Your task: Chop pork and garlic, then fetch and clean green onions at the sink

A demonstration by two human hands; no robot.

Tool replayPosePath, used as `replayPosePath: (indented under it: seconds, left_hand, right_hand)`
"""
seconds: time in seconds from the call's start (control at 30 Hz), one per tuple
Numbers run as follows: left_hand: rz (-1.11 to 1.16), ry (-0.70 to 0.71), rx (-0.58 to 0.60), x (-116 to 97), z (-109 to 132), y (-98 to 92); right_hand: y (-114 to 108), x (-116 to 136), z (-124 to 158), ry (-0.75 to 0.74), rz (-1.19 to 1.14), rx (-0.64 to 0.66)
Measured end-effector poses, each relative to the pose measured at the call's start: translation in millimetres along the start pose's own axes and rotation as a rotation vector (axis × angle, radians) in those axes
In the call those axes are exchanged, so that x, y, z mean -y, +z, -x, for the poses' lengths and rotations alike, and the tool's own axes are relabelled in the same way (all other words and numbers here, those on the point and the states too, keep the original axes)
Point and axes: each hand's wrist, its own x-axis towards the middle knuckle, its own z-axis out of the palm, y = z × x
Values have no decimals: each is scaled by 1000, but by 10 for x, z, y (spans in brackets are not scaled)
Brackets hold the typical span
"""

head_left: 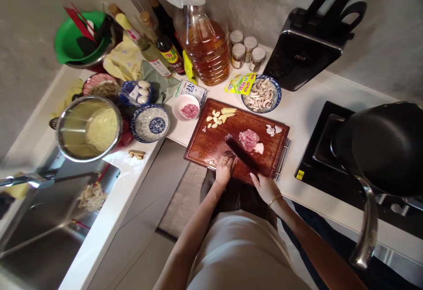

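My right hand [267,189] grips a dark-bladed kitchen knife [243,154], its blade slanting up and left over the wooden cutting board [198,149]. Close beside the blade, my left hand [225,167] has its fingers curled down onto a small piece of meat, mostly hidden under them. A cut bit of meat [228,137] lies at the knife's tip. Right of the blade sits a mound of pink meat [248,139] with a white fatty piece [259,148]. Garlic cloves [214,119] and ginger pieces [228,113] rest at the board's upper left; white scraps [273,129] lie at its right.
Behind the board stand a bowl of sliced mushrooms [264,95], a small bowl of meat [186,107] and a large oil jug [206,39]. A black wok [390,149] is on the right cooktop. A steel pot [71,127] and the sink [42,228] are left.
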Motion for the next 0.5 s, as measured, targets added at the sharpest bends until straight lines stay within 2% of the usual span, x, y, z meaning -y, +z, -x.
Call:
replayPosePath:
  seconds: [0.2, 0.4, 0.5]
  left_hand:
    - [-10, 6, -34, 28, 40, 7]
    - [2, 8, -40, 12, 15, -19]
    - [8, 30, -28, 9, 40, -41]
  right_hand:
    - [42, 153, -225, -21, 9, -21]
    - [126, 110, -136, 62, 77, -42]
    - [116, 94, -209, 92, 43, -60]
